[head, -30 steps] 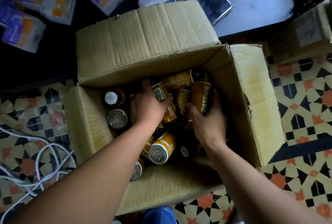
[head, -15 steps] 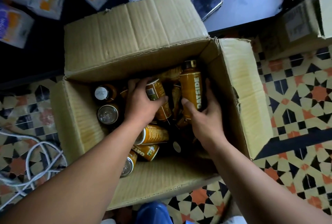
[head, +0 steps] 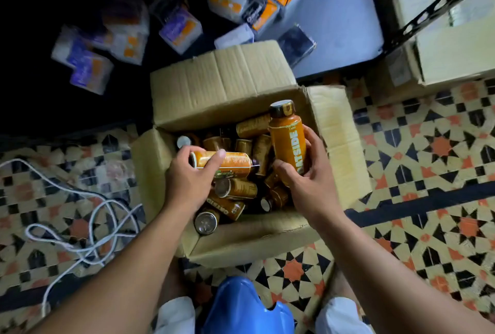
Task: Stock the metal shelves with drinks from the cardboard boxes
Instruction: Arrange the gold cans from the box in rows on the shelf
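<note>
An open cardboard box (head: pixel 222 87) sits on the patterned floor, holding several orange drink bottles (head: pixel 237 188) lying jumbled. My left hand (head: pixel 188 181) grips one orange bottle (head: pixel 230 161) sideways above the pile. My right hand (head: pixel 308 183) holds another orange bottle (head: pixel 288 137), marked OATSIDE, upright with its dark cap at the top, near the box's right wall. The low metal shelf (head: pixel 342 25) lies beyond the box.
Several wrapped packs (head: pixel 179 29) lie on the dark floor and the shelf behind the box. A phone (head: pixel 296 43) rests on the shelf's edge. More cardboard boxes (head: pixel 455 52) and a black shelf brace (head: pixel 439 7) stand right. White cable (head: pixel 88 216) coils left. A blue object (head: pixel 241 307) sits below.
Both hands have lifted their bottles up out of the pile. The view has pulled back and risen, showing more of the shelf and packs.
</note>
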